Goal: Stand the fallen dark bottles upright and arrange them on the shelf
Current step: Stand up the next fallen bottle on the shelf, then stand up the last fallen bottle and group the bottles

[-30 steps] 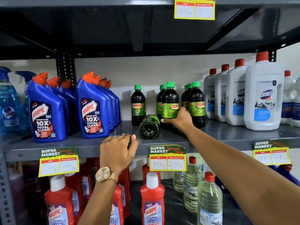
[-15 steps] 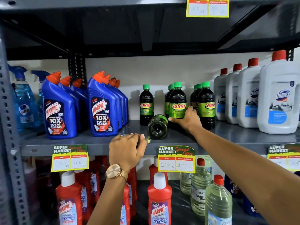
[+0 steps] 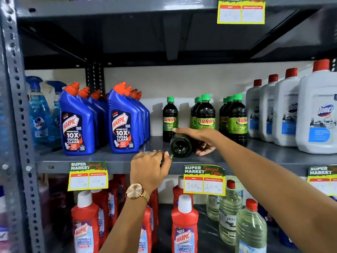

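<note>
A fallen dark bottle (image 3: 179,147) lies on the grey shelf (image 3: 116,161) with its base toward me. My right hand (image 3: 198,137) is clasped over it, fingers across its top and thumb under its right side. Behind it stand upright dark Sunny bottles with green caps: a single one (image 3: 170,117), a middle row (image 3: 205,115) and a right row (image 3: 237,119). My left hand (image 3: 150,168), with a watch on its wrist, is curled at the shelf's front edge. A small green bit shows at its fingertips, and what it holds is hidden.
Blue Harpic bottles (image 3: 124,123) stand left of the dark bottles and white Domex jugs (image 3: 317,114) to the right. Blue spray bottles (image 3: 39,110) sit far left. Price tags (image 3: 204,179) hang on the shelf edge. Red Harpic bottles (image 3: 184,225) and clear bottles (image 3: 249,227) fill the lower shelf.
My right hand has left the standing middle bottle and dropped down-left onto the fallen bottle. My left hand has stayed curled at the shelf edge.
</note>
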Tool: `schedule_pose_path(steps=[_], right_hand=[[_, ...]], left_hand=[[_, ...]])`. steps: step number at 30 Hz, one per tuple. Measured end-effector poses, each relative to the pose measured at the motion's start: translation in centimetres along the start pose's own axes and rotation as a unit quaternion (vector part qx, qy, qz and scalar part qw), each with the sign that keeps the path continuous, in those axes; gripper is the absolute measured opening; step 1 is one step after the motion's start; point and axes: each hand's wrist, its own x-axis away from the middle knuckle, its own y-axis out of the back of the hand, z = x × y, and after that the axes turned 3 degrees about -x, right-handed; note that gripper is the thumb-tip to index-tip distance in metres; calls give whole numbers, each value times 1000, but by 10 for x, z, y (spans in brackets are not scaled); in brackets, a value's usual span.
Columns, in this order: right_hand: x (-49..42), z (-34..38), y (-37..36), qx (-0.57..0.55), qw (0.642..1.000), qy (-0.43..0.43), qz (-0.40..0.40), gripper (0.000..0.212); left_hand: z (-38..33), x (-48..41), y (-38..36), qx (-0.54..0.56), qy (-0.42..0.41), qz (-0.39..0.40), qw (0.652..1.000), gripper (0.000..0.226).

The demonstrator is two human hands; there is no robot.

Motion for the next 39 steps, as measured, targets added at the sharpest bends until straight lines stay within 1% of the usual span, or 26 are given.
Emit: schedule_pose_path(steps=[2,4,6,7,8,10,11,13,15,17,20,22,25,27,28,30,31,33,34,35,38,39], right_hand=[[-5,11,2,-2,999,-26,36,89],[-4,12,-4,-32,998,-18,43,71],[-2,4,-12,-115,993,14,39,59],[-3,-2,-16,-166,985,37,26,58],[-5,-8,-19,-209,976,66,3,60],[-7,-14,-25,-245,956,139,-85,66],[-8,-13,-27,-241,943,183,-139,62],[-9,-8,-29,-189,918,266,-227,52],[-12,0,-30,-121,909,300,-263,56],[-21,6,-31,-81,912,305,-261,66],[-38,18,-36,-98,934,260,-224,82],[-46,26,-40,-97,945,229,-214,92],[-55,30,-46,-121,949,207,-205,94],[-61,25,-50,-172,948,199,-178,84],[-62,23,-52,-213,944,206,-144,69],[-63,20,-51,-282,925,243,-81,22],[-64,20,-49,-296,917,258,-74,11],[-64,18,-46,-296,913,270,-80,13],[-63,17,-45,-281,916,271,-95,17],[-64,16,-46,-250,922,272,-117,28],[-65,17,-50,-176,937,248,-172,76],[-66,18,-51,-172,938,241,-179,85]], left_hand=[[0,0,0,-1,3,4,1000,39],[-1,-1,1,-1,11,9,1000,39],[-1,0,2,5,10,8,1000,39],[0,0,2,8,9,9,1000,39],[0,0,2,7,9,10,1000,39],[-1,0,2,3,16,14,1000,40],[-2,0,2,-1,19,12,1000,40],[-3,0,2,-4,23,11,1000,39],[-1,-1,1,-4,19,15,1000,39],[-1,0,1,-5,15,17,1000,39],[-1,0,1,-5,9,14,1000,38],[0,0,1,-2,4,12,1000,37],[0,-1,3,7,1,12,1000,37],[0,0,3,12,3,17,1000,36],[0,0,3,10,3,16,1000,36],[1,0,2,6,5,17,1000,36],[1,-1,2,7,8,19,1000,36],[0,0,2,9,11,18,1000,36],[0,0,3,10,11,16,1000,36],[0,0,3,11,11,15,1000,36],[0,0,3,12,10,11,1000,36],[0,0,3,12,12,11,1000,37]])
